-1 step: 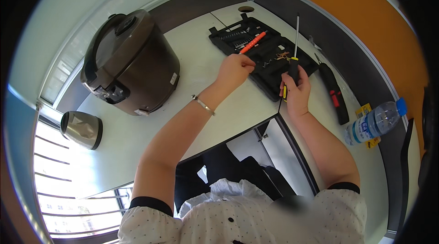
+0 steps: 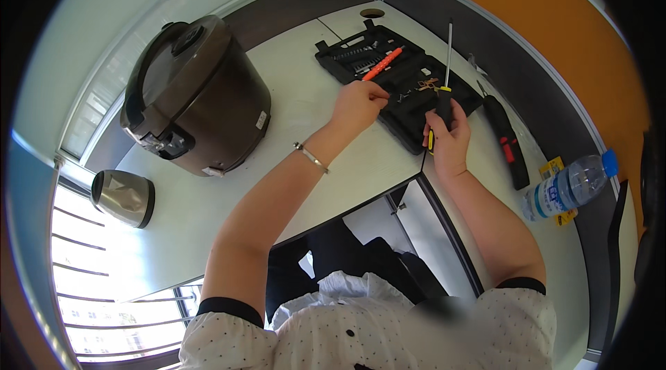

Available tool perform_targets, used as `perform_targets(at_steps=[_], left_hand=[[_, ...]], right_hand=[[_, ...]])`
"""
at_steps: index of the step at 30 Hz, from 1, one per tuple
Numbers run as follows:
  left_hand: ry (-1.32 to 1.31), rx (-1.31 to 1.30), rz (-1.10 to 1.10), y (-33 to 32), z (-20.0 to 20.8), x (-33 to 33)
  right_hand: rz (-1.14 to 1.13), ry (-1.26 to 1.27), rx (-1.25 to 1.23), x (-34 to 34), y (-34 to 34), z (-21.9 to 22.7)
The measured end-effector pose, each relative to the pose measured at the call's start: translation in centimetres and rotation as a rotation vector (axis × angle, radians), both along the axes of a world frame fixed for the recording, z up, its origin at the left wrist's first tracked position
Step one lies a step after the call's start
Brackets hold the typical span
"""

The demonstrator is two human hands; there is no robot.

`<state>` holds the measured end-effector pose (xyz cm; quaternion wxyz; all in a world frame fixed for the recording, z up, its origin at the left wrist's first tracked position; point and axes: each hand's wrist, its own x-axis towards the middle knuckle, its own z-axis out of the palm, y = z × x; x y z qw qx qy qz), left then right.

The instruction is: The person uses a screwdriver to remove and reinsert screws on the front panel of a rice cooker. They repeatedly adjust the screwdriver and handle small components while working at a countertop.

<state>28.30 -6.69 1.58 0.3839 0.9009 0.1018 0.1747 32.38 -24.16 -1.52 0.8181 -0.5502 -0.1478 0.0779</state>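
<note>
My right hand (image 2: pixel 451 140) is wrapped around the black and yellow handle of a long screwdriver (image 2: pixel 445 97), its metal shaft pointing away from me. Beneath and beyond both hands lies an open black tool case (image 2: pixel 402 135) with rows of small bits and a few loose small metal pieces. At the case's left edge, my left hand (image 2: pixel 357 105) is closed, thumb and fingertips pressed together; whatever they pinch is hidden. An orange pen-shaped tool (image 2: pixel 383 63) runs from just beyond the left knuckles over the case. Whether the left hand touches it, I cannot tell.
A brown rice cooker (image 2: pixel 201 99) stands on the left of the white desk (image 2: pixel 305 155), near a silver and black container (image 2: pixel 125 198). To the right lie a black and red tool (image 2: pixel 507 141) and a water bottle (image 2: pixel 572 184) over yellow packaging. Partition walls border the desk.
</note>
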Motion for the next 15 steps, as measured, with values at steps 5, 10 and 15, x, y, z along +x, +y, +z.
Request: perform_targets(at_steps=[5, 10, 15], left_hand=[[-0.044, 0.092, 0.056, -0.6, -1.9, 2.9], [-0.025, 0.080, 0.083, -0.9, -1.9, 3.0], [-0.118, 0.049, 0.061, -0.9, -0.6, -0.5]], right_hand=[[0.002, 0.008, 0.005, -0.1, -0.1, 0.1], [-0.005, 0.023, -0.007, 0.0, -0.1, 0.0], [-0.001, 0.004, 0.019, 0.1, 0.2, -0.2]])
